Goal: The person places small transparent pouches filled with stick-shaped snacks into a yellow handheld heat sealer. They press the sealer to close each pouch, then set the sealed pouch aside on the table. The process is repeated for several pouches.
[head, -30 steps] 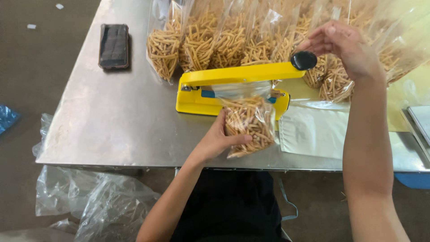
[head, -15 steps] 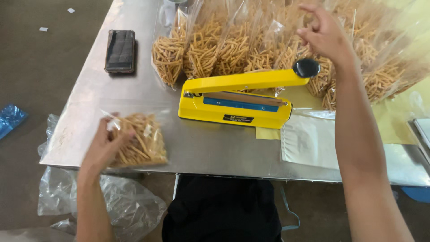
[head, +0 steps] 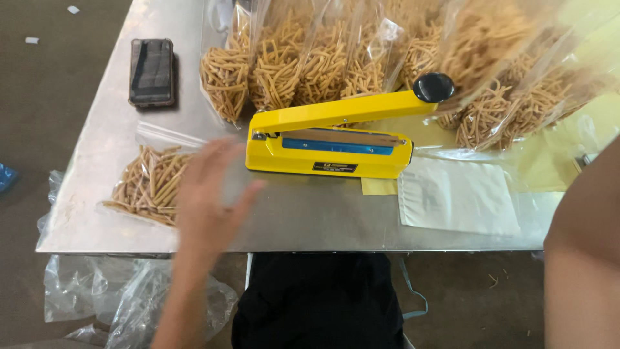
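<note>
Near the steel table's (head: 97, 226) front-left corner lies a sealed bag of snack sticks (head: 150, 184). The left hand (head: 210, 197), blurred, hovers just beside it with fingers spread wide, holding nothing. The yellow heat sealer (head: 336, 139) stands mid-table, arm raised. The right hand is out of view.

Snack-packing workshop: yellow bag sealer (head: 336, 139)

A shiny steel table (head: 310, 226) on a dull brown floor (head: 51, 97), crumpled clear plastic (head: 97, 291) underneath.
</note>
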